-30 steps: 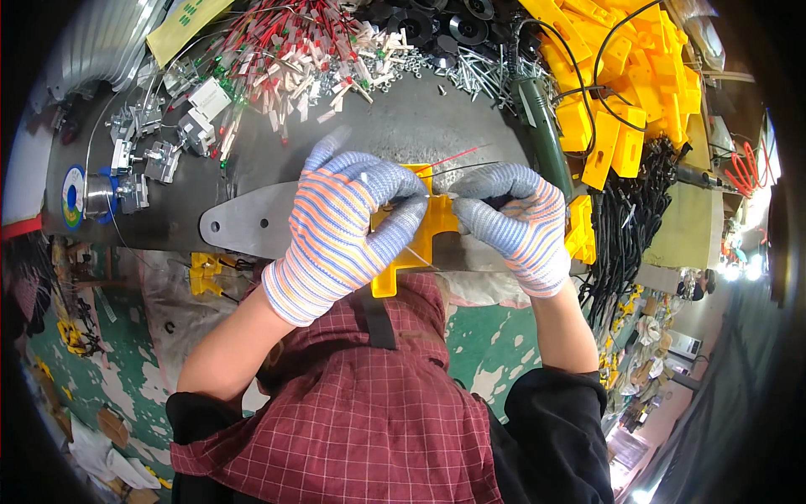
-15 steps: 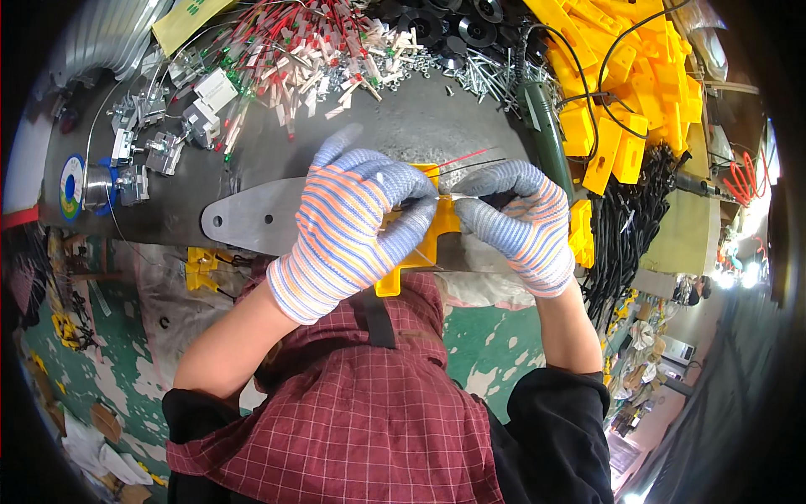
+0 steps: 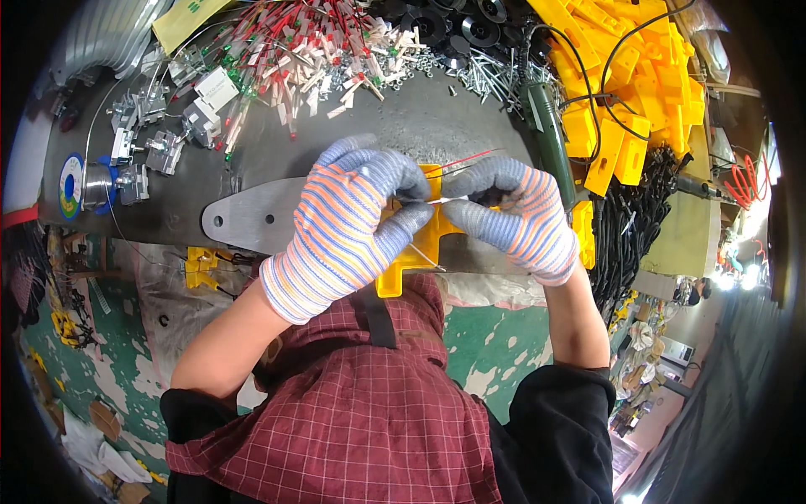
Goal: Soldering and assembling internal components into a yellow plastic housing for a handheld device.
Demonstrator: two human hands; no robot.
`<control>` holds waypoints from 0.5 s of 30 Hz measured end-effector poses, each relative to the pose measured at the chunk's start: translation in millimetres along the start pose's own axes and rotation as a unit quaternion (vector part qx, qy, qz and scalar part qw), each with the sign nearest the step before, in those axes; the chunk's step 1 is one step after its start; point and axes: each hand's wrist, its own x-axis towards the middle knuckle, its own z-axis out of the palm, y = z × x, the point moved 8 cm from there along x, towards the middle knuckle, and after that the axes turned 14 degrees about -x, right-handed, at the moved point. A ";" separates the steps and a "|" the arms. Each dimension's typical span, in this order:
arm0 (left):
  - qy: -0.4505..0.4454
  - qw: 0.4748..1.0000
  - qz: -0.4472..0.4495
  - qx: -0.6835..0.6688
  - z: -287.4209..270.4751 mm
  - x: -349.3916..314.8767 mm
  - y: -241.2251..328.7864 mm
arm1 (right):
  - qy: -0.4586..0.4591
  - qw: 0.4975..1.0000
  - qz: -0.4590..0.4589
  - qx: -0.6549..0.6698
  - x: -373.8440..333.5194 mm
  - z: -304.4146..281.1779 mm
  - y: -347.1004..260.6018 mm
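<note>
Workshop bench: dark, worn tabletop (image 3: 277,164) above a green floor (image 3: 495,336) with pale bare patches. Far edge carries a heap of red-wired leads (image 3: 294,50), loose screws (image 3: 495,77) and a pile of yellow housings (image 3: 638,92). A dark green tool (image 3: 550,143) lies to the right, a solder spool (image 3: 74,186) to the left.

Item in hand: a thin pale strand (image 3: 442,201), spanning the short gap between the two hands, over a single yellow housing (image 3: 429,242) at the near edge of the table. A red wire (image 3: 470,158) sticks out up and to the right beside the fingertips.

Handling (judged): strand very light, flexible, easily bent or nicked; a fingertip pinch near the end should suit, with little force. Housing looks like light, rigid plastic, rather smooth; best steadied by its broad body.

Left hand (image 3: 353,217): striped glove, grey fingertips; thumb and forefinger brought together on the strand, one finger raised clear. Partly overlaps a grey metal plate (image 3: 243,218) with two holes visible.

Right hand (image 3: 514,217): matching glove; thumb and forefinger closed on the strand's right end, other fingers curled. Exact contact under both sets of fingertips too small to tell.
</note>
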 end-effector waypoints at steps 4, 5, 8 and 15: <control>-0.029 0.999 -0.018 0.009 -1.6 1.9 1.8 | -0.053 0.998 -0.001 -0.045 8.9 7.9 -4.1; -0.036 0.999 -0.032 0.005 -1.1 1.8 0.8 | -0.040 0.996 -0.031 -0.072 9.7 6.0 -7.2; -0.027 0.999 0.009 0.038 -4.3 -4.2 5.7 | -0.030 0.994 -0.048 -0.098 8.9 2.5 -14.4; -0.033 0.998 0.011 0.056 -1.4 -5.9 1.7 | -0.046 0.989 -0.101 -0.094 8.6 13.9 -20.9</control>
